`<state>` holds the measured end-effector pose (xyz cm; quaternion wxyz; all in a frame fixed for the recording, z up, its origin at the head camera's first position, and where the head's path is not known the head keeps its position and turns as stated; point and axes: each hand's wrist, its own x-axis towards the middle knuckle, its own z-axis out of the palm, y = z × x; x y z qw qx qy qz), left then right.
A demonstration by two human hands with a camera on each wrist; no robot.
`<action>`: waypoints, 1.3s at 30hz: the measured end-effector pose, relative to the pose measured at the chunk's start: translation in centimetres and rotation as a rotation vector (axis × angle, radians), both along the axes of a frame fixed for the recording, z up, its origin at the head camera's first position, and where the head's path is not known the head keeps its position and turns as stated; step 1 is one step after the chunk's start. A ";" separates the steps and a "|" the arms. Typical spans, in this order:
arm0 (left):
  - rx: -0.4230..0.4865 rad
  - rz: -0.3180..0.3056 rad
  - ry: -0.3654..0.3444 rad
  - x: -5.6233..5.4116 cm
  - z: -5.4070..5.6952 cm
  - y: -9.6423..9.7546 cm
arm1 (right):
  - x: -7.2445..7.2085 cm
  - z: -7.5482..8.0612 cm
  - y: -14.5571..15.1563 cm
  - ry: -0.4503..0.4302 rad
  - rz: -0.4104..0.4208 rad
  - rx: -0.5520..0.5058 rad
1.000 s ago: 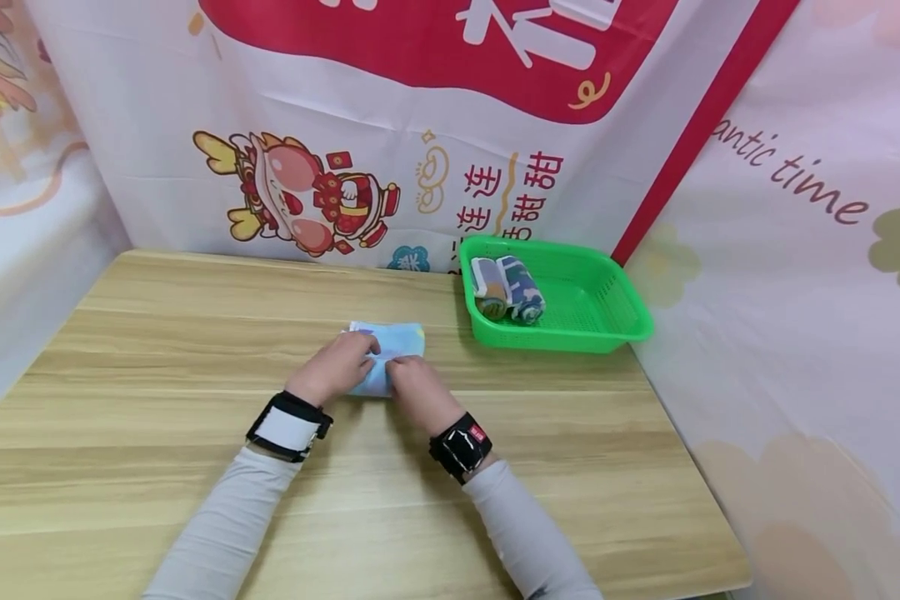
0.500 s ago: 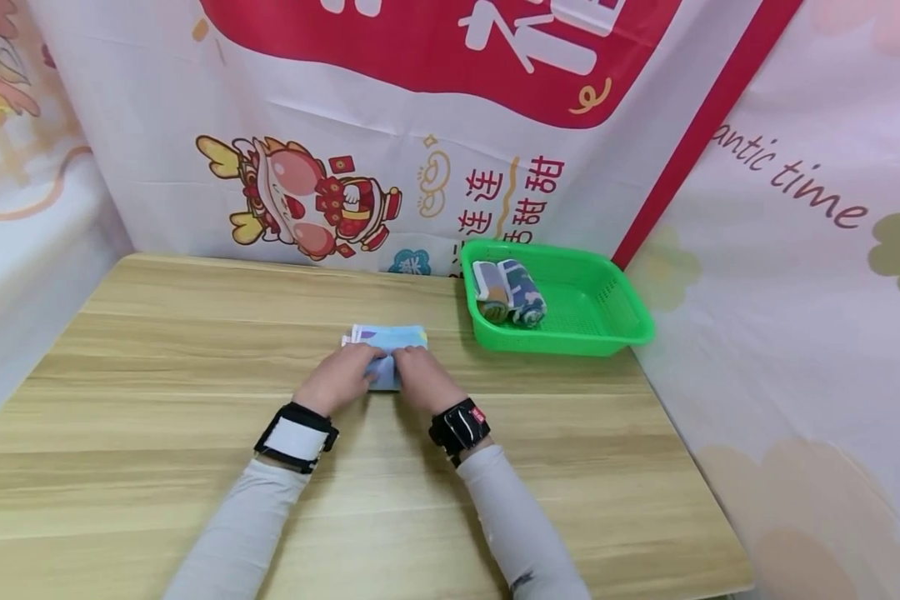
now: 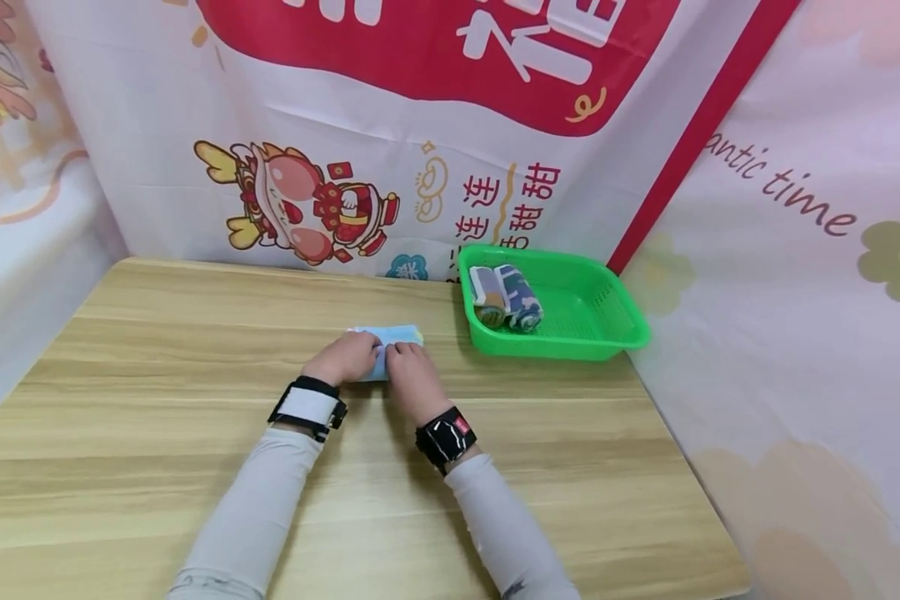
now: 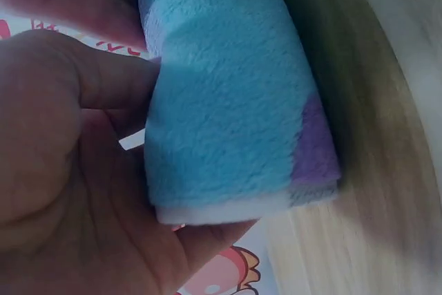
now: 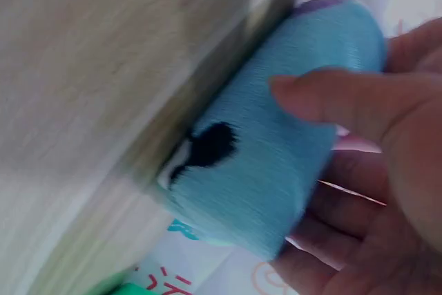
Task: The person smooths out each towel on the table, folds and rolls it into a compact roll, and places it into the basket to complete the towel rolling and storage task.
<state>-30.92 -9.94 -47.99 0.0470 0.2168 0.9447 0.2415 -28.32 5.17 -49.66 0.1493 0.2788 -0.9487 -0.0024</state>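
A light blue terry towel, partly rolled up, lies on the wooden table under both hands. My left hand grips its left end, with the thumb on the near side and fingers reaching behind. In the left wrist view the towel's roll shows a white hem and a purple patch. From the right, my right hand holds the other end. Its thumb presses on the roll in the right wrist view while the fingers curl round the far side, beside a black printed spot.
A green plastic basket stands at the table's back right. Inside, at its left end, lie a grey-brown rolled towel and a blue camouflage-patterned one. A printed cloth backdrop hangs behind the table.
The towel's near edge has moved away from me, and less of the towel lies flat. Both hands stay on it, shifting slightly forward, then a little left.
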 end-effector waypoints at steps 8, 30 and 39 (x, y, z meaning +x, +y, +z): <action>-0.021 0.120 0.127 1.6 0.3 -0.2 | -3.8 0.8 -0.1 -0.193 0.037 -0.016; 0.093 -0.011 0.004 -1.3 -1.0 -1.2 | -4.3 1.3 1.9 -0.297 0.069 -0.143; 0.206 0.138 0.108 -0.2 -1.1 -2.5 | -7.0 -0.2 1.6 -0.279 0.022 -0.194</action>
